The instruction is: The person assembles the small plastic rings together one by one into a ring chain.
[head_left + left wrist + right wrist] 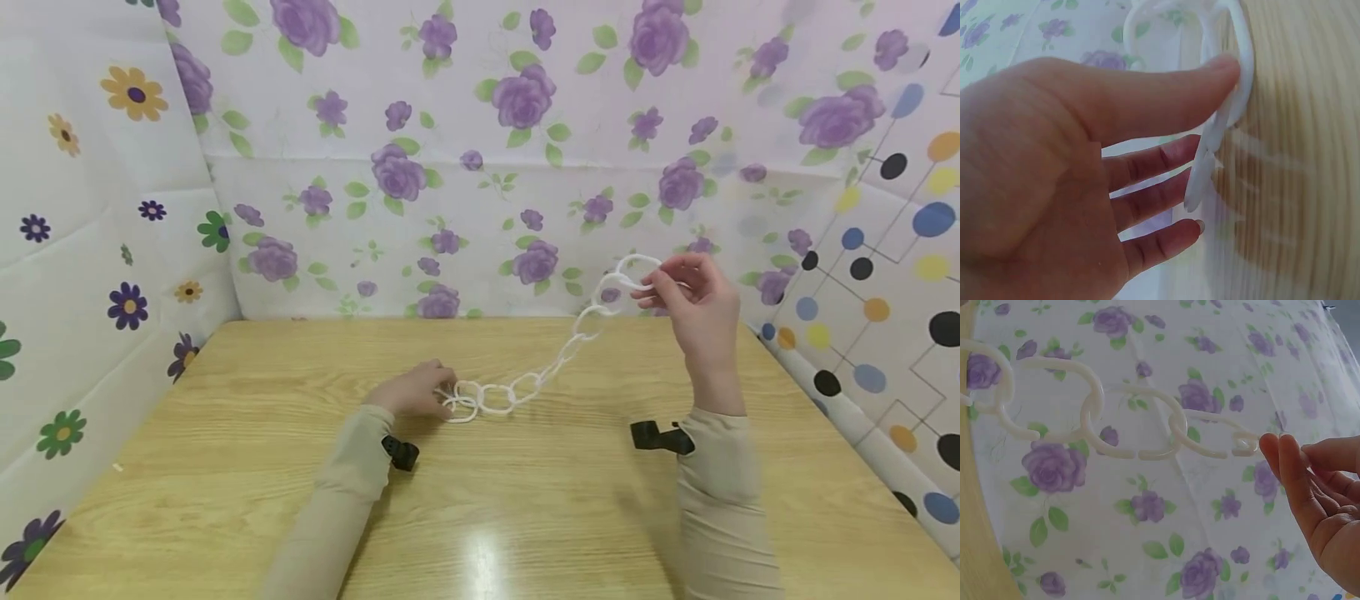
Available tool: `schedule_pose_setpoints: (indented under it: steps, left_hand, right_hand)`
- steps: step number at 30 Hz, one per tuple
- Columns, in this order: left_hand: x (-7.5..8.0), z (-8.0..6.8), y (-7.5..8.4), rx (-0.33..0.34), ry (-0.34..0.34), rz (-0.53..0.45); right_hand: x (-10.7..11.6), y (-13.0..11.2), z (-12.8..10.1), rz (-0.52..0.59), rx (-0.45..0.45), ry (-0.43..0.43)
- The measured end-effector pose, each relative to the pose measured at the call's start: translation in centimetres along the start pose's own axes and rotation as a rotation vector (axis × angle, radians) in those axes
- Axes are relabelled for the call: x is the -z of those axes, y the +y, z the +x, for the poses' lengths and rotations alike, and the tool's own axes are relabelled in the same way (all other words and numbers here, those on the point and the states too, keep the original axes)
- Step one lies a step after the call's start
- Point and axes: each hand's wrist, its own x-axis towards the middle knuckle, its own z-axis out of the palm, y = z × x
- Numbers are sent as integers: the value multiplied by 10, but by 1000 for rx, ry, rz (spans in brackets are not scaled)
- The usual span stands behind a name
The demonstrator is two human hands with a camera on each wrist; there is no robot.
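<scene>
A white plastic chain (525, 387) of linked rings runs from the wooden table (525, 500) up to the right. My left hand (416, 390) lies low on the table at the chain's near end. In the left wrist view its thumb (1219, 72) presses a ring (1244, 62) against the wood, and its straight fingers touch the rings below. My right hand (660, 287) is raised above the table's far right and pinches the chain's top ring (633, 271). In the right wrist view the chain (1129, 425) hangs stretched away from that hand's fingertips (1272, 450).
Floral sheets (480, 167) wall in the table at the back and left, and a dotted sheet (885, 317) closes the right side. A black wrist strap (401, 452) sits on the left sleeve and another strap (656, 436) on the right sleeve.
</scene>
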Motion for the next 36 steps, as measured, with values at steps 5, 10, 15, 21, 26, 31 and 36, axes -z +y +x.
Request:
schedule_pose_setpoints:
  steps: [5,10,15,21,26,31,36]
  left_hand:
    - [3,-7,-13,6,56,5]
    - [9,-16,-26,51,114,18]
    - [17,-30,-33,133,150,2]
    - [23,-44,-42,200,162,24]
    - [25,-52,-51,205,171,51]
    - [26,-62,-59,231,167,65]
    - [26,-67,-62,268,169,89]
  right_hand:
    - [25,17,3,-3,-70,-22]
    - [49,35,0,-45,-170,-88]
    - [67,52,-2,-118,-266,-148]
    - [84,70,-4,-420,-387,-309]
    - [95,95,-7,-521,-474,-449]
    - [100,121,-12,-515,-610,-645]
    - [100,134,-16,-572,-675,-810]
